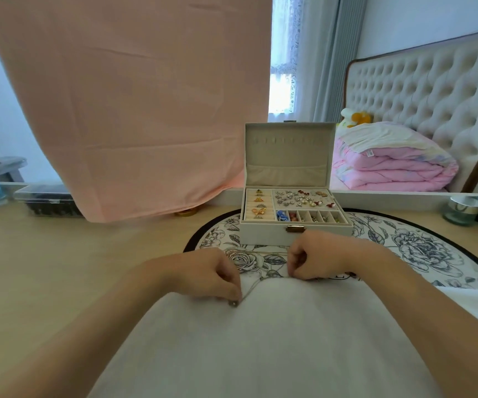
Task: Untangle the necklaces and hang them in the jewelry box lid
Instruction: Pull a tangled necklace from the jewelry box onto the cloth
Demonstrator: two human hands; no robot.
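We look down at a person's two bare hands working close together over a light wooden bench (59,268). The left hand (215,278) has its fingers curled and pinches a thin necklace (251,291) beside its small round pendant (233,303), which rests on a white cloth (260,340) spread below both hands. From that pinch the fine chain rises at a slant toward the right hand (315,258), whose fingers are curled in against the chain's other end and seem to pinch it. Just beyond the two hands stands a cream jewelry box (266,234) on a round flower-printed mat (421,248), nearly touching the right hand's knuckles. Its lid (289,156) stands open and upright, with a row of small hooks near the top and nothing hanging on them. The box's compartments hold rings, earrings and beads. Far beyond the left hand hangs a large pink cloth (131,110); beyond the right hand lies a folded pink quilt (390,165).
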